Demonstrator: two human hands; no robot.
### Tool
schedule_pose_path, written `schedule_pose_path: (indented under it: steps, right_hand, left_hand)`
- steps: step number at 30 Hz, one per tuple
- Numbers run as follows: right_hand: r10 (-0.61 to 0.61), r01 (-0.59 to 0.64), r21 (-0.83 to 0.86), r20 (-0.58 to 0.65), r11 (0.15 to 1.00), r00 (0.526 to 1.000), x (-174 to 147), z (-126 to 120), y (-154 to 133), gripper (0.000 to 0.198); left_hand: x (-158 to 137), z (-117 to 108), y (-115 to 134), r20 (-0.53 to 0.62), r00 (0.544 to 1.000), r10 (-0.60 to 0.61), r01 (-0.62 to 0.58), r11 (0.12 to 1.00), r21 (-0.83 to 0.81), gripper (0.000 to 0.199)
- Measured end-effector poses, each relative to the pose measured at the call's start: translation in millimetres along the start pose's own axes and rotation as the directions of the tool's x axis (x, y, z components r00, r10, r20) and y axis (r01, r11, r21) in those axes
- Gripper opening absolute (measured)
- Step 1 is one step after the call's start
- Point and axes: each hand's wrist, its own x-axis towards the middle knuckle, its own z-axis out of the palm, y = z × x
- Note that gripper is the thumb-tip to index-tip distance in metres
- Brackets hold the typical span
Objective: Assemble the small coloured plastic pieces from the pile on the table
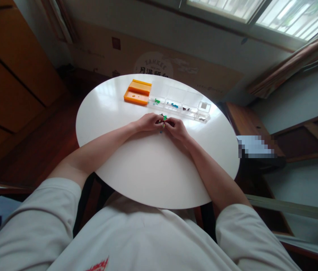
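Over the middle of the white table (147,162), my left hand (151,122) and my right hand (177,128) meet, fingertips almost touching. Both are closed in a pinch around a small toy-brick model (165,118) with bright green and dark parts. The fingers cover much of it, so its full shape is hidden. A tiny blue piece (161,132) shows just below the fingertips; whether it is attached or loose I cannot tell.
Beyond my hands stands an orange tray (136,101) with a few tiny pieces. To its right runs a row of clear lidded compartments (175,110) holding green bricks (157,101), blue bricks (174,106) and dark pieces (185,109). The round table edge curves close to my body.
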Motion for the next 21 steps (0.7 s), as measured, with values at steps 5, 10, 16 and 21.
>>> schedule_pose_path:
  steps: [5,10,16,21]
  right_hand:
    - [0.005,-0.005,-0.017,0.001,1.0,1.0,-0.3,-0.5,0.0,0.025]
    - [0.005,-0.005,-0.003,0.007,1.0,1.0,0.0,0.0,1.3,0.026]
    - [0.017,-0.017,-0.022,-0.001,1.0,1.0,-0.1,0.4,2.8,0.027]
    - [0.019,-0.019,-0.009,0.005,1.0,1.0,-0.1,0.1,4.2,0.026]
  left_hand:
    - [-0.6,-0.3,0.7,-0.004,1.0,0.002,-0.002,1.0,0.003,0.027]
    - [-0.1,0.8,-0.2,0.0,1.0,-0.004,0.004,0.999,0.033,0.028]
    - [0.6,2.0,-0.9,-0.001,1.0,0.008,-0.008,0.999,0.031,0.026]
    - [-0.1,0.6,0.8,0.005,1.0,0.004,-0.004,1.0,0.019,0.026]
